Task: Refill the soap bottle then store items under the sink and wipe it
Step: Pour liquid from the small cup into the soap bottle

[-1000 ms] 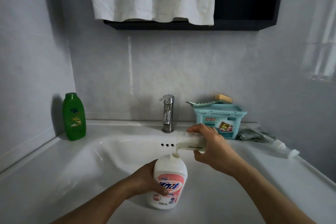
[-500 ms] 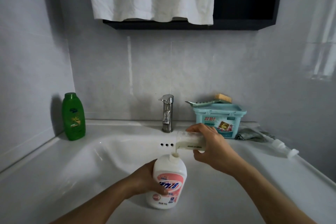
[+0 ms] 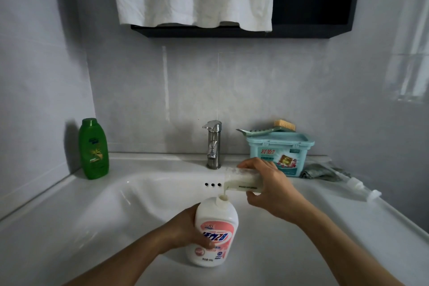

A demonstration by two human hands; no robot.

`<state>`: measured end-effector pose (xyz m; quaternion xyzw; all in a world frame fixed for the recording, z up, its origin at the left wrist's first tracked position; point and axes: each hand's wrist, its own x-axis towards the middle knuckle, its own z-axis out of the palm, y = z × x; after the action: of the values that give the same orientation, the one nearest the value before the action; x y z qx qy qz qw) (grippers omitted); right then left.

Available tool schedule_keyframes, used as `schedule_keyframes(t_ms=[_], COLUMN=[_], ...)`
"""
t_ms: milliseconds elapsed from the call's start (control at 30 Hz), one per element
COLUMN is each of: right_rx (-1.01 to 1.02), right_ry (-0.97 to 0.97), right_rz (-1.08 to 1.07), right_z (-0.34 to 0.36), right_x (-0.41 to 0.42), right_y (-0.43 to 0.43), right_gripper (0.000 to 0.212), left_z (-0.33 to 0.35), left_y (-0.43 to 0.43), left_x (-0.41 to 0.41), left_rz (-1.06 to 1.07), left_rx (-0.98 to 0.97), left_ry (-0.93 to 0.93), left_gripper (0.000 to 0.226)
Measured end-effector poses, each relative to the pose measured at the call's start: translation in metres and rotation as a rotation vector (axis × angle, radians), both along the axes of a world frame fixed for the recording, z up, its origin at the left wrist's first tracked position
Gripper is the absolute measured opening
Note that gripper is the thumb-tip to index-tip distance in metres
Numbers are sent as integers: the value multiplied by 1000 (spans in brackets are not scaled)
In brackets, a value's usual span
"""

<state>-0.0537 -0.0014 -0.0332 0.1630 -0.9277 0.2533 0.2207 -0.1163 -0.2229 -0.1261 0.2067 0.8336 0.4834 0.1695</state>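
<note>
The left hand [image 3: 185,227] is gripping the soap bottle [image 3: 216,234] by its left side, holding it upright in the near middle of the sink [image 3: 116,204]. The right hand [image 3: 271,190] is wrapping fingers and thumb round a clear cup [image 3: 241,181], tipped on its side just above and right of the bottle's open neck. A thin stream of pale soap [image 3: 224,191] is running in. Over the last second nothing is shifting: both hands are keeping their hold and the pour is carrying on, so the refill is likely still under way. The pump [image 3: 362,189] is lying on the right ledge beside a grey cloth [image 3: 320,170].
</note>
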Motion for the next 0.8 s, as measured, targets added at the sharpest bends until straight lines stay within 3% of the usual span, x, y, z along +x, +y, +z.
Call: schedule_keyframes(t_ms=[800], right_rx=[-2], right_ry=[-10], right_rz=[2], right_z=[0], right_x=[-1], right_y=[-1], right_gripper=[57], left_z=[-4], left_y=[-1], left_x=[-3], left_rz=[-3], left_rx=[21], left_ry=[-10], left_gripper=[70])
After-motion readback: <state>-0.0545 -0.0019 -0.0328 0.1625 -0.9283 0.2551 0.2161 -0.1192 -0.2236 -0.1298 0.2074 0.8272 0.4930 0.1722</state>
